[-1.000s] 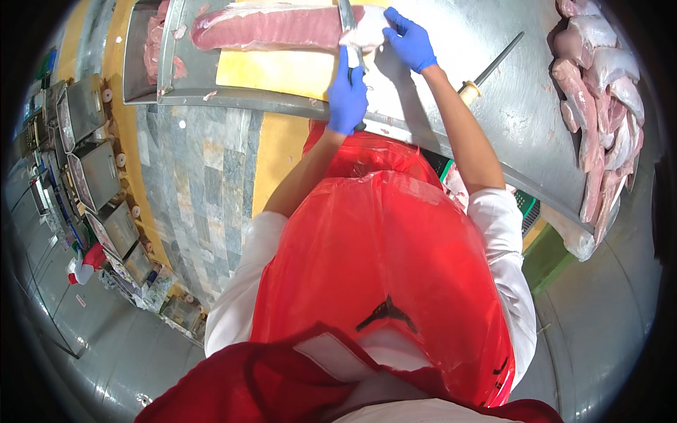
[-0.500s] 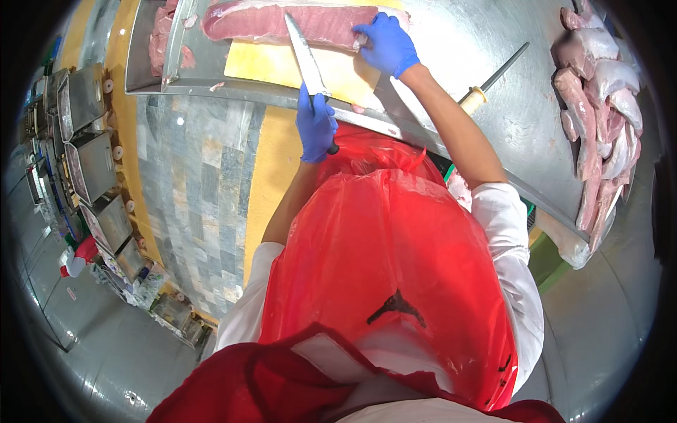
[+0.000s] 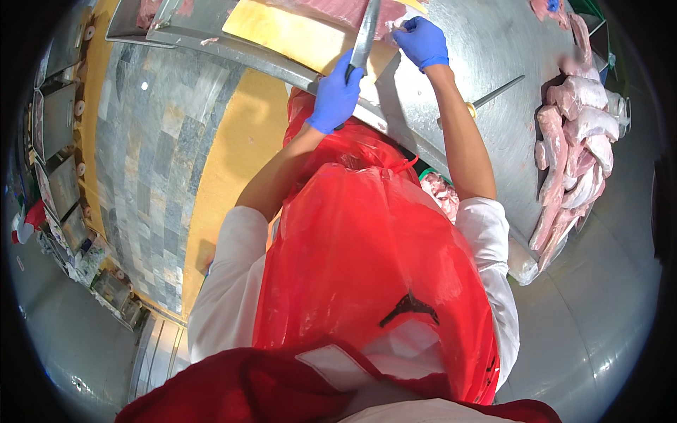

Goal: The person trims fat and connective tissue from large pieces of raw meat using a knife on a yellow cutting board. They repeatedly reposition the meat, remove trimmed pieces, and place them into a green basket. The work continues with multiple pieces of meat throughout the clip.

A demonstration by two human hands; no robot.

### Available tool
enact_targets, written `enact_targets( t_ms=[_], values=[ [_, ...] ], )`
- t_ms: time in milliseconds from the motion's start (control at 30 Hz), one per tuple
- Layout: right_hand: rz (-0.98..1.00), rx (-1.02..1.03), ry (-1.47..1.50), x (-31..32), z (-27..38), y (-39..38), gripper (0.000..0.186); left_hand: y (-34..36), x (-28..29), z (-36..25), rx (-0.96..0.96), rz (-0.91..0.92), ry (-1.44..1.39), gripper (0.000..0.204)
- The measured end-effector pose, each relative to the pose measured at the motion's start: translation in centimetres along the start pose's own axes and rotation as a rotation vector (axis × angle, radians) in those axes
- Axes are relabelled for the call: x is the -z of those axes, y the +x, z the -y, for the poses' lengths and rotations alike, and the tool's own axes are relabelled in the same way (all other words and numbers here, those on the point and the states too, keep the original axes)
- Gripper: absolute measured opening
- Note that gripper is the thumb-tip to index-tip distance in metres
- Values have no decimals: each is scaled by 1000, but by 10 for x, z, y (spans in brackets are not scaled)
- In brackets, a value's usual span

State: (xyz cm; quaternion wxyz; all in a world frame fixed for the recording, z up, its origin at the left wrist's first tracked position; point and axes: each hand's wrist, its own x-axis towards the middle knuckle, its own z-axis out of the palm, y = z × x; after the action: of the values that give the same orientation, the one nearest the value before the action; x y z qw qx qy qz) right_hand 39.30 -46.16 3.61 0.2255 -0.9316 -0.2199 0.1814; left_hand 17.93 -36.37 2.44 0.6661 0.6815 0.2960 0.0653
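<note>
A knife [image 3: 366, 37] points away from me in my left hand [image 3: 336, 99], which has a blue glove and is closed round the dark handle. The blade lies over a long slab of pale pink meat [image 3: 331, 10] on a yellow cutting board [image 3: 275, 35]. My right hand [image 3: 424, 44], also gloved in blue, is at the right end of the slab with its fingers bent and pinched on the meat's edge. The slab's far side is cut off by the top of the view. Right of my right forearm lies a sharpening steel [image 3: 499, 92], its pale handle partly hidden.
Several meat pieces [image 3: 575, 141] are heaped along the right edge of the steel table [image 3: 508, 148]. Another person's blue-gloved hand [image 3: 553, 5] shows at the top right. Metal trays [image 3: 58, 116] line the left. Below the table edge, a container holds meat scraps [image 3: 441, 194].
My left hand has moved right and away from me, carrying the knife toward the slab's right end. My right hand stays at that end, fingers more bent. The whole view has shifted.
</note>
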Motion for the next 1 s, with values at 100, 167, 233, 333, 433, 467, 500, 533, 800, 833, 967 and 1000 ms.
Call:
enact_targets(
  t_ms=[100, 167, 233, 333, 433, 467, 500, 533, 800, 833, 967, 1000],
  values=[
    [107, 8, -116, 10, 12, -6, 38, 12, -10, 5, -134, -10, 209, 48],
    [131, 93, -118, 13, 8, -3, 41, 20, -19, 5, -200, -18, 296, 48],
    [130, 159, -111, 11, -2, 4, 43, 29, -27, 6, -240, -37, 331, 50],
    [123, 196, -23, -2, -25, 13, 45, 42, -40, 4, -270, -46, 287, 51],
    [170, 188, 149, -11, -45, 15, 47, 23, -46, 10, -228, -39, 281, 51],
    [176, 197, 185, -12, -50, 16, 47, 14, -47, 16, -235, -39, 290, 51],
    [183, 206, 220, -14, -54, 17, 47, 3, -45, 25, -241, -38, 298, 51],
    [136, 252, 244, -19, -57, 14, 41, -3, -42, 25, -247, -39, 308, 51],
    [106, 133, 566, -12, -65, 20, 37, 32, -53, -12, -135, 15, 276, 31],
    [153, 194, 590, -9, -74, 21, 38, 17, -48, -8, -157, 57, 314, 31],
    [140, 46, 770, -10, -79, 13, 31, 27, -57, -15, -158, 56, 343, 32],
    [160, 16, 839, -11, -80, 15, 30, 37, -59, -19, -156, 58, 364, 32]
  ],
)
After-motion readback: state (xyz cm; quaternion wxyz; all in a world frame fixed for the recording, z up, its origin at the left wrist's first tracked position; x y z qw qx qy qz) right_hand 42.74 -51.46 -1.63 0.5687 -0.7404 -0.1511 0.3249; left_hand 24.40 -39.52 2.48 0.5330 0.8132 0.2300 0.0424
